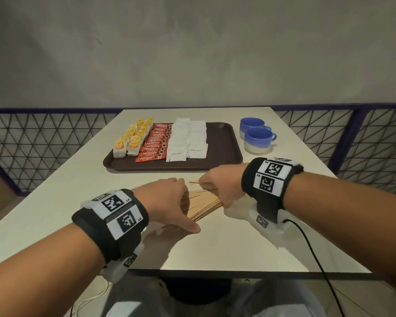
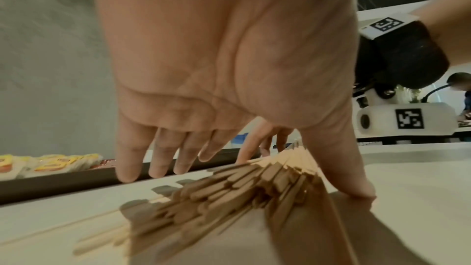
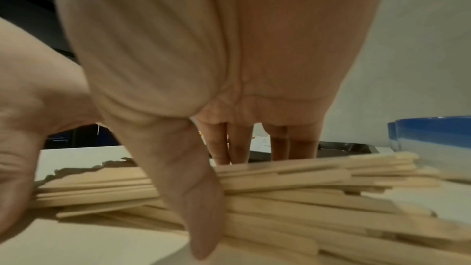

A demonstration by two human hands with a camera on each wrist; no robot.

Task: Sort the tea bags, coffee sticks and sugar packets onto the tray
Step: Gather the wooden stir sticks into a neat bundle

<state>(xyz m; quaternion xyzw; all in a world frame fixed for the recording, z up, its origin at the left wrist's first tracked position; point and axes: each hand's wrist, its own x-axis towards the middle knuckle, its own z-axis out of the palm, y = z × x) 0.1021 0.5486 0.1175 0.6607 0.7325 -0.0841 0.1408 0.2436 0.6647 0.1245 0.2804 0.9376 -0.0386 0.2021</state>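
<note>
While stirrers [image 1: 205,203] in right grip [image 1: 217,188], tray [image 1: 223,146] beyond

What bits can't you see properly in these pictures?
- Wooden stirrers: in the head view both hands cover most of the pile; their number can't be told.
- Near ends of the stirrers: blurred in the left wrist view.
- Tray: the right hand hides nearly all of it in the right wrist view.
- Sugar packets: print too small to read beyond the front ones.
</note>
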